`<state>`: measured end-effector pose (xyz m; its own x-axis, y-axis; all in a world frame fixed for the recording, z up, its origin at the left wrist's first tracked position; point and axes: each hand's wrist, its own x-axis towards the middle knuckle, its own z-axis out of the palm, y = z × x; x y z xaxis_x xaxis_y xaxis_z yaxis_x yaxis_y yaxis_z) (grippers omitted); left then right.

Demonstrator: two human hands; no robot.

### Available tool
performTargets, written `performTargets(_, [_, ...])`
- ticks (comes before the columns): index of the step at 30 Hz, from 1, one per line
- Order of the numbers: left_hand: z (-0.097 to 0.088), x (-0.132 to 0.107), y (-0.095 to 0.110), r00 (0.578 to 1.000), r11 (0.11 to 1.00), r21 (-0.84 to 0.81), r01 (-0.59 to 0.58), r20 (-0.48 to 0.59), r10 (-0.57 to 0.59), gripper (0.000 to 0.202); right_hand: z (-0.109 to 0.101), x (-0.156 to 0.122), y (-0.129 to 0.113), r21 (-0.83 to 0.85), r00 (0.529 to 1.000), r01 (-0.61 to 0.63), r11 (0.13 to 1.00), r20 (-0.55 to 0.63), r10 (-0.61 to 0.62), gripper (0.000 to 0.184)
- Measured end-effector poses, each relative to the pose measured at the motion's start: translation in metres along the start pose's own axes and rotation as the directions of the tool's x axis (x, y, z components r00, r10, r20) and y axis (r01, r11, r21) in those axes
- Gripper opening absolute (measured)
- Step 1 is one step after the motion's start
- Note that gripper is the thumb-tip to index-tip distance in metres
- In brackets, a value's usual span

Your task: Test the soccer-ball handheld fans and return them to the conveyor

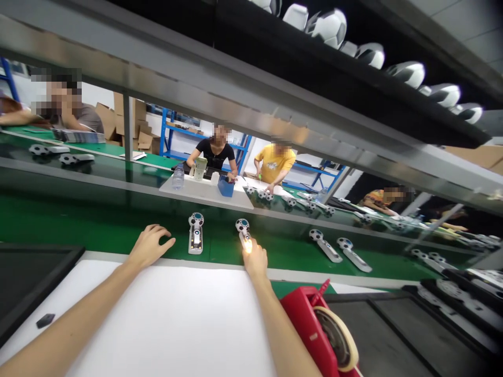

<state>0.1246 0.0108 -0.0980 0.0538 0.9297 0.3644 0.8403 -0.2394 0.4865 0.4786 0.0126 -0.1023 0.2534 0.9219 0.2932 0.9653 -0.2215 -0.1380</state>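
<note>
My right hand [256, 259] is closed around the handle end of a white device with a soccer-ball head [242, 225]. A bright orange-yellow light glows on it beside my fingers, and the handle's lower part is hidden by the hand. My left hand [151, 245] hovers at the near edge of the green belt, fingers apart and holding nothing. Just right of it lies a similar soccer-ball device [196, 234], its long body pointing toward me. Below both arms spreads a white work sheet [176, 319].
More soccer-ball devices [325, 246] lie along the green belt [106, 222]. A red tape dispenser [310, 330] stands beside my right forearm, near black trays [393, 324]. A small dark pentagon piece [45, 320] lies at left. Overhead runs a shelf [275, 63]; people sit across the line.
</note>
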Motion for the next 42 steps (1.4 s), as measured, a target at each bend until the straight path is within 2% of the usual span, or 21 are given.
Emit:
performTargets(15, [-0.0002, -0.0001, -0.0012, 1.0, 1.0, -0.024, 0.018, 0.012, -0.018, 0.035, -0.0031, -0.0081, 0.0022, -0.079, 0.985, -0.167, 0.983, -0.049, 0.164, 0.042])
performTargets(24, [0.0015, -0.0005, -0.0024, 1.0, 0.999, -0.033, 0.018, 0.019, -0.017, 0.034, 0.0017, -0.0081, 0.0044, -0.084, 0.97, -0.225, 0.971, -0.113, 0.215, 0.047])
performTargets(34, [0.0037, 0.0, -0.0055, 1.0, 1.0, -0.028, 0.006, 0.017, -0.005, 0.031, 0.0034, -0.0077, 0.0041, -0.098, 0.966, -0.215, 0.972, -0.17, 0.197, 0.047])
performTargets(42, [0.0044, -0.0006, -0.0066, 0.999, 0.999, -0.015, -0.031, 0.01, 0.031, 0.026, 0.0018, -0.0082, 0.0034, -0.04, 0.958, -0.165, 0.986, -0.245, 0.15, 0.035])
